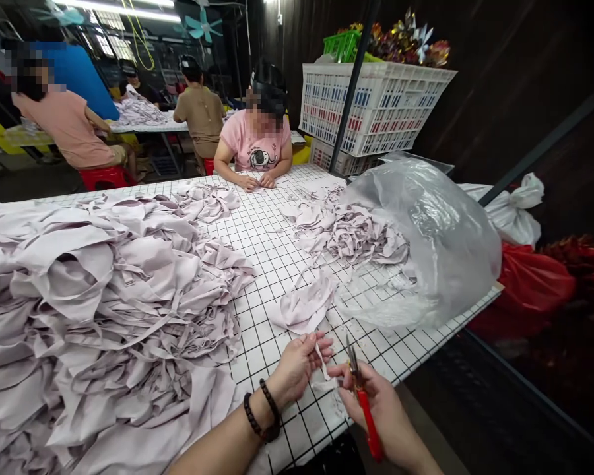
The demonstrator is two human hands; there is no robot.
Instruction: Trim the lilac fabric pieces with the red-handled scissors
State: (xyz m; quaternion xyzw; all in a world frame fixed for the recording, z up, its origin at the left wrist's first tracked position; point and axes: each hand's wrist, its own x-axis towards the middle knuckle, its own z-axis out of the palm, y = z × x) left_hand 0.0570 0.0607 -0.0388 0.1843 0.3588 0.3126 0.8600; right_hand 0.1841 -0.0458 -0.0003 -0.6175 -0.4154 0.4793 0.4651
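Note:
My left hand (301, 363), with dark beaded bracelets on its wrist, pinches a narrow pale fabric strap (321, 359) near the table's front edge. The strap hangs from a pale pinkish fabric piece (304, 305) lying flat just beyond. Close by on the right, my right hand (376, 402) is closed around red-handled scissors (369, 422) whose blades (352, 353) point up and away from me. Its thumb and forefinger reach toward the lower end of the strap; whether they grip it I cannot tell.
A large heap of pale fabric pieces (103, 297) covers the left of the grid-patterned table (262, 264). At right, a clear plastic bag (426, 231) lies beside a smaller fabric pile (351, 231). A person (257, 135) works across the table. A white crate (371, 105) stands behind.

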